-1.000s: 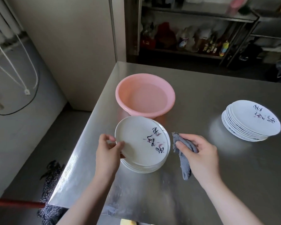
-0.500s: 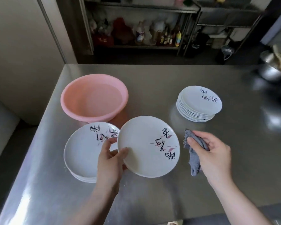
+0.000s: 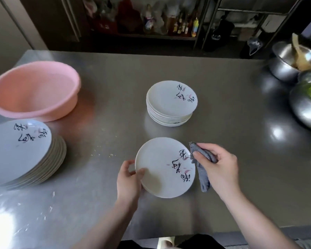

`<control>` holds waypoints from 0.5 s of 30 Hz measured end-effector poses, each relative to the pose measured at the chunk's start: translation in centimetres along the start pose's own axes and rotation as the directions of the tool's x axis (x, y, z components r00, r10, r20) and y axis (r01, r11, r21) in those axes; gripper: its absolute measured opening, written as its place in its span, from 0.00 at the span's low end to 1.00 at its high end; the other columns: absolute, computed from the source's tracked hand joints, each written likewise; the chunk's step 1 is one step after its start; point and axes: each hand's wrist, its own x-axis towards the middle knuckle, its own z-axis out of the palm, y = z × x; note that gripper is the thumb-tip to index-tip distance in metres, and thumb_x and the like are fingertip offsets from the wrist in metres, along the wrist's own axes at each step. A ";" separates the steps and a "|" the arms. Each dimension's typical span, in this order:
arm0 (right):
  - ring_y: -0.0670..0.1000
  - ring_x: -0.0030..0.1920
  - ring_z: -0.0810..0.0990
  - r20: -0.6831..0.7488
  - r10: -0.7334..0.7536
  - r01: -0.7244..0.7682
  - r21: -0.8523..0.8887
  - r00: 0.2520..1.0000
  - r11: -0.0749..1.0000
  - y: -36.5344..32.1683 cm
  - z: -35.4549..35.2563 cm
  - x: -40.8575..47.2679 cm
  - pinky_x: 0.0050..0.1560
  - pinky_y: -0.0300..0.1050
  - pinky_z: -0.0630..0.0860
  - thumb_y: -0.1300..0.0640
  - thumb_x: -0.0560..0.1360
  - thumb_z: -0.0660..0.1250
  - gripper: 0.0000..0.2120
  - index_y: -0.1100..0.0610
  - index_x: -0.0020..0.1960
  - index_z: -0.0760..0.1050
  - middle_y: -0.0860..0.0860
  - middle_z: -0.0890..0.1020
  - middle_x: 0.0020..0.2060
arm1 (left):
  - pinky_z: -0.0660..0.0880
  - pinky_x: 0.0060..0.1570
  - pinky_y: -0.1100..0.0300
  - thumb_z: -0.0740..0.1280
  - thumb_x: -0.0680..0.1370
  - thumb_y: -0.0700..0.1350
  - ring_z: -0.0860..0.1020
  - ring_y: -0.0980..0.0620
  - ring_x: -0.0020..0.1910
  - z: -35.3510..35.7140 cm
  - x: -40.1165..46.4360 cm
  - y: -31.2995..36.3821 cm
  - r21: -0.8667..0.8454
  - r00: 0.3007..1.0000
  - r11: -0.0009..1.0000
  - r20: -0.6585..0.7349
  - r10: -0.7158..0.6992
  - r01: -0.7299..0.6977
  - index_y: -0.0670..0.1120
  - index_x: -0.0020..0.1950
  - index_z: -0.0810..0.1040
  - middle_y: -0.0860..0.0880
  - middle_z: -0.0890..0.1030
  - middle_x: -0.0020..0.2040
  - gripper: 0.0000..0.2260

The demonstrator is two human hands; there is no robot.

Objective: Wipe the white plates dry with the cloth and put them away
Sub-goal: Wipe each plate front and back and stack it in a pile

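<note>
My left hand [image 3: 128, 178] grips the left rim of a white plate [image 3: 158, 168] with black and pink markings, thumb on its face, above the steel table [image 3: 115, 203]. My right hand [image 3: 220, 168] holds a grey cloth [image 3: 202, 174] bunched in its fingers, and the cloth touches the plate's right edge. A stack of several white plates [image 3: 20, 151] sits at the left. Another stack of white plates [image 3: 171, 103] stands in the middle of the table, beyond the held plate.
A pink plastic basin [image 3: 34, 90] stands at the far left. Steel bowls [image 3: 305, 103], one with greens, crowd the right edge. Shelves with bottles [image 3: 183, 26] run behind the table. Small crumbs lie left of the held plate.
My left hand has carried the plate away from the left stack, to the right, in front of the middle stack. The cloth has come up against its right edge. The view swung right.
</note>
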 end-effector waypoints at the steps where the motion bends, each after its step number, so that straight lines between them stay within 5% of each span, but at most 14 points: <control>1: 0.37 0.40 0.81 0.027 0.005 -0.005 -0.006 1.000 1.000 0.6 -0.4 0.2 0.40 0.26 0.73 0.68 0.68 0.75 0.16 0.47 0.42 0.82 0.41 0.84 0.39 | 0.76 0.30 0.55 0.66 0.76 0.34 0.80 0.43 0.36 0.8 -0.3 -0.3 -0.001 1.000 1.000 -0.024 -0.008 0.008 0.53 0.50 0.75 0.44 0.83 0.42 0.13; 10: 0.38 0.46 0.80 0.243 0.066 -0.031 -0.147 0.968 0.989 4.9 0.3 1.3 0.46 0.27 0.71 0.65 0.67 0.75 0.19 0.40 0.42 0.79 0.39 0.82 0.43 | 0.77 0.35 0.49 0.66 0.76 0.34 0.78 0.45 0.34 3.3 -1.3 -1.9 0.075 0.991 0.997 -0.133 -0.009 0.019 0.55 0.48 0.74 0.45 0.83 0.40 0.14; 15: 0.42 0.52 0.78 0.362 0.079 0.036 -0.301 0.929 0.953 6.4 1.5 0.3 0.54 0.34 0.71 0.62 0.67 0.75 0.13 0.50 0.50 0.82 0.40 0.79 0.49 | 0.80 0.33 0.48 0.67 0.75 0.37 0.79 0.48 0.31 2.5 -1.0 -1.9 0.253 0.992 0.967 -0.116 0.058 -0.027 0.57 0.47 0.73 0.48 0.83 0.38 0.13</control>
